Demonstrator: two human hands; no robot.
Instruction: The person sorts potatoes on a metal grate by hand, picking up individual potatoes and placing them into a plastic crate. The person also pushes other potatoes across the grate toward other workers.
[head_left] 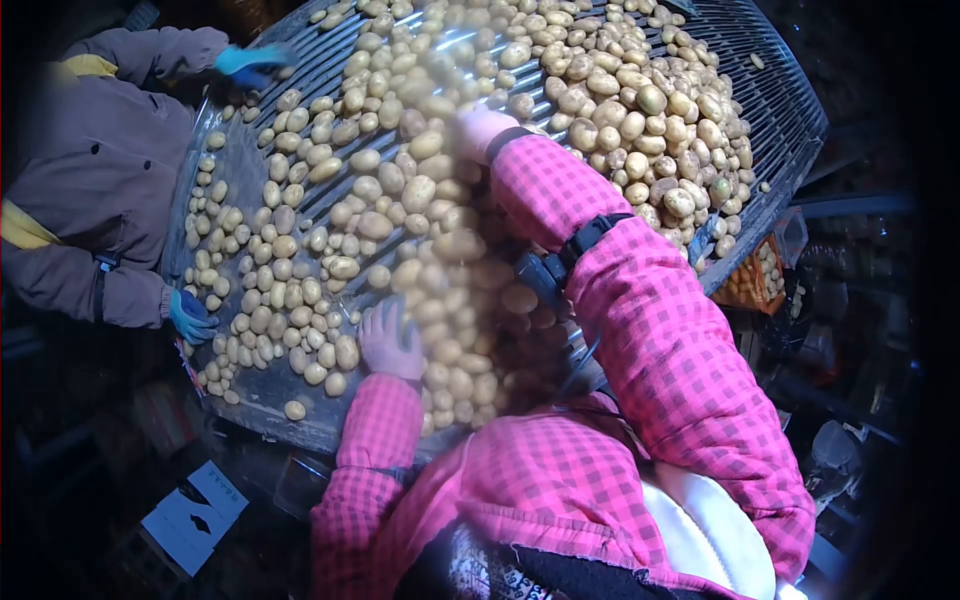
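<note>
Potatoes [375, 225] lie loose across a slatted metal sorting table [745, 35]. My left hand [392, 340], in a pale glove, rests with its fingers stretched out against the left side of a potato pile [460, 345] near the table's front edge. Further forward, my right hand [484, 130] reaches in among the potatoes at the middle of the slats. Its fingers are smeared and partly hidden, so whether it holds a potato does not show. A hazy blur covers the potatoes between and ahead of my hands.
A co-worker in a dark jacket [110, 190] stands at the left edge, with blue-gloved hands [192, 317] by the table. A large potato heap [640, 110] lies at right. Below it is an orange crate [755, 280] of potatoes. A cut cardboard box [195, 515] sits lower left.
</note>
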